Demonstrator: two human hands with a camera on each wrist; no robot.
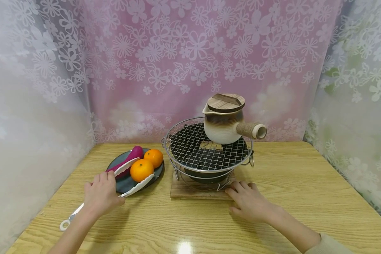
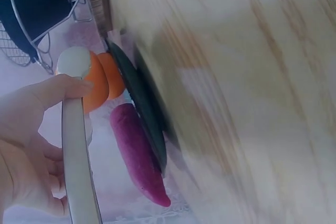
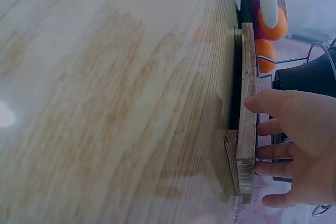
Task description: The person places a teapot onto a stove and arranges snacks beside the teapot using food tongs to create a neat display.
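My left hand (image 1: pixel 102 193) holds white-tipped metal tongs (image 1: pixel 134 188), its thumb (image 2: pixel 73 86) on one arm. The tongs' white tips stand on either side of the front orange (image 1: pixel 141 170), which is on a dark oval plate (image 1: pixel 124 186). A second orange (image 1: pixel 153 158) and a purple sweet potato (image 1: pixel 135 153) share that plate. My right hand (image 1: pixel 249 201) rests with spread, relaxed fingers on the near right corner of a wooden board (image 1: pixel 190 193). In the right wrist view the thumb touches the board's edge (image 3: pixel 248 114).
A round black grill (image 1: pixel 195 176) with a wire mesh (image 1: pixel 190 155) stands on the board. On its mesh, at the back right, sits a cream-and-brown side-handled teapot (image 1: pixel 222 128) with a wooden lid (image 1: pixel 226 102). Flowered curtains (image 1: pixel 190 70) enclose the wooden table (image 1: pixel 292 183).
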